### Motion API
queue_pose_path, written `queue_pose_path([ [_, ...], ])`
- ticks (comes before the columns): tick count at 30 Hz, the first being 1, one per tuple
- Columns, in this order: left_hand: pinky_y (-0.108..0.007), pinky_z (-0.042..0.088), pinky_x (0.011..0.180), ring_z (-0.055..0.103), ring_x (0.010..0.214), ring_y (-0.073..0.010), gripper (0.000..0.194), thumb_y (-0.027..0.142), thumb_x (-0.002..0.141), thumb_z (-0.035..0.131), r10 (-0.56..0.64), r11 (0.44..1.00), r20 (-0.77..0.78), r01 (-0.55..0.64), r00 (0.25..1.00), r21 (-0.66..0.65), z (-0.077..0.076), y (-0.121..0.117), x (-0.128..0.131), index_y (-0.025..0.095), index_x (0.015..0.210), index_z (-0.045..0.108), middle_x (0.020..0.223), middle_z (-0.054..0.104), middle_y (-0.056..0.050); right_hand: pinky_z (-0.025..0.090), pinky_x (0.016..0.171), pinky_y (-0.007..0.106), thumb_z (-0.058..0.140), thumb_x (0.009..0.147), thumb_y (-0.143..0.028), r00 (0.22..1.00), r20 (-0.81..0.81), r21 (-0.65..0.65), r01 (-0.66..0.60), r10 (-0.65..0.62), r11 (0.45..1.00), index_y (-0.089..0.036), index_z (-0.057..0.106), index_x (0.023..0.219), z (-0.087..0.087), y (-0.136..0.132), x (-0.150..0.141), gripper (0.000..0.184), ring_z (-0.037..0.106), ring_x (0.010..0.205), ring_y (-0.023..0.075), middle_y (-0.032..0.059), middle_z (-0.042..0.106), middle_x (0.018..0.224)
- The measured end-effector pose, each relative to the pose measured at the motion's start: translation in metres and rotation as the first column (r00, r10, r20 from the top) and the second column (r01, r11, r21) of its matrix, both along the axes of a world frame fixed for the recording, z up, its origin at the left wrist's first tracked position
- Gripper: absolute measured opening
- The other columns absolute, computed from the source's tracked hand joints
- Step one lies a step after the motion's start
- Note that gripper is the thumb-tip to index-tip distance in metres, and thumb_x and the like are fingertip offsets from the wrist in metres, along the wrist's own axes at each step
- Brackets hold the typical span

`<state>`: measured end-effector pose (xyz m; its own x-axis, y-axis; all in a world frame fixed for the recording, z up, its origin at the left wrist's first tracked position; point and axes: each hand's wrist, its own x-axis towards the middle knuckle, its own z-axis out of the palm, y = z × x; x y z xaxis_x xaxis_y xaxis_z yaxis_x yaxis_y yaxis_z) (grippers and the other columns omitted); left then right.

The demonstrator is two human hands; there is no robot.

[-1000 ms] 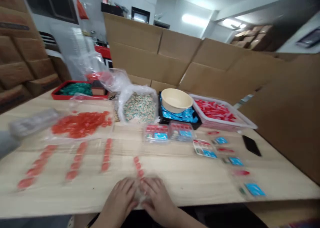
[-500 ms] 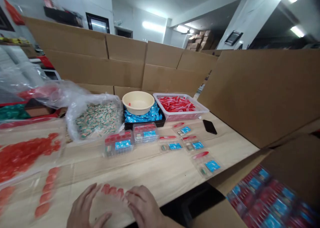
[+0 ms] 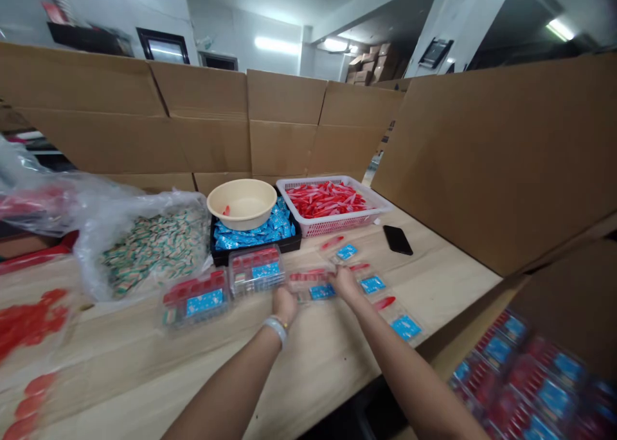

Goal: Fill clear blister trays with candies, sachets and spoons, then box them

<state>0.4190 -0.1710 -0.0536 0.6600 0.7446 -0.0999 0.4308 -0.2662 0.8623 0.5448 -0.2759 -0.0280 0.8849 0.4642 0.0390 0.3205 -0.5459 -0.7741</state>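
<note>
Both of my hands reach forward to a clear plastic blister tray (image 3: 322, 291) holding a blue packet and a row of red pieces. My left hand (image 3: 285, 304), with a pale bracelet on its wrist, is closed at the tray's left edge. My right hand (image 3: 344, 281) is closed at its right end; its fingertips are partly hidden. Close by on the right lie similar clear packs, each with a red stick and a blue packet: one pack (image 3: 372, 284) beside my right hand, another pack (image 3: 405, 327) nearer the front edge, and a third pack (image 3: 346, 252) behind.
Stacked filled packs (image 3: 205, 302) stand left of my hands. Behind are a bag of small green-and-beige packets (image 3: 154, 250), a cream bowl (image 3: 243, 221) over blue packets, and a basket (image 3: 328, 227) of red sticks. A phone (image 3: 398, 240) lies right. Cardboard walls (image 3: 289, 148) enclose the table.
My hands have moved from the near table forward and right to the middle pack. The row of red pieces that was between them now lies on that pack. The view has shifted right.
</note>
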Motion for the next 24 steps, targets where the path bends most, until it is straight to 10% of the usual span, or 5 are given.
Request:
queue_pose_path([
  [6, -0.025, 0.043, 0.067, 0.057, 0.071, -0.0164, 0.032, 0.008, 0.065, 0.053, -0.041, 0.999, -0.068, 0.042, 0.997, 0.025, -0.012, -0.011, -0.029, 0.011, 0.097, 0.057, 0.078, 0.06, -0.007, 0.038, 0.075, 0.035, 0.051, 0.068, -0.018, 0.99, 0.089, -0.371, -0.067, 0.108, 0.926, -0.012, 0.059, 0.095, -0.009, 0.005, -0.004, 0.029, 0.054, 0.091, 0.0268, 0.0163, 0.059, 0.095],
  [12, -0.029, 0.035, 0.091, 0.047, 0.103, -0.0196, 0.054, 0.009, 0.07, 0.044, -0.253, 0.933, -0.105, 0.271, 0.962, 0.239, -0.003, -0.029, -0.079, 0.012, 0.124, 0.037, 0.113, 0.046, -0.014, 0.038, 0.08, 0.033, 0.042, 0.074, -0.018, 0.964, 0.189, -0.441, -0.085, 0.185, 0.893, -0.011, 0.048, 0.116, -0.028, -0.011, -0.057, 0.043, 0.05, 0.098, 0.0246, 0.0158, 0.056, 0.101],
  [16, -0.032, 0.036, 0.093, 0.04, 0.113, -0.0199, 0.051, 0.019, 0.075, 0.046, -0.174, 0.841, -0.059, 0.179, 0.983, 0.511, -0.015, 0.008, -0.182, 0.02, 0.125, 0.035, 0.123, 0.041, -0.01, 0.039, 0.084, 0.031, 0.036, 0.08, -0.028, 0.904, 0.391, -0.257, -0.075, 0.175, 0.963, -0.011, 0.05, 0.114, -0.059, -0.005, -0.106, 0.04, 0.047, 0.099, 0.0221, 0.0137, 0.051, 0.106],
  [20, -0.043, 0.039, 0.087, 0.047, 0.103, -0.0262, 0.042, 0.038, 0.076, 0.047, 0.296, 0.561, -0.102, -0.086, 0.95, 0.823, -0.018, 0.062, -0.33, 0.017, 0.112, 0.048, 0.111, 0.051, -0.013, 0.04, 0.081, 0.04, 0.039, 0.08, -0.034, 0.856, 0.493, -0.148, -0.091, 0.153, 0.985, -0.01, 0.054, 0.108, -0.064, 0.025, -0.144, 0.04, 0.046, 0.096, 0.0267, 0.0165, 0.05, 0.104],
  [24, -0.045, 0.04, 0.082, 0.045, 0.107, -0.0313, 0.05, 0.048, 0.07, 0.052, 0.406, 0.476, -0.361, 0.143, 0.84, 0.868, -0.021, 0.058, -0.42, 0.017, 0.109, 0.052, 0.114, 0.053, -0.013, 0.035, 0.085, 0.045, 0.041, 0.08, -0.036, 0.715, 0.6, -0.063, -0.406, 0.36, 0.912, -0.011, 0.052, 0.11, -0.045, 0.063, -0.212, 0.04, 0.043, 0.102, 0.0281, 0.017, 0.049, 0.109],
])
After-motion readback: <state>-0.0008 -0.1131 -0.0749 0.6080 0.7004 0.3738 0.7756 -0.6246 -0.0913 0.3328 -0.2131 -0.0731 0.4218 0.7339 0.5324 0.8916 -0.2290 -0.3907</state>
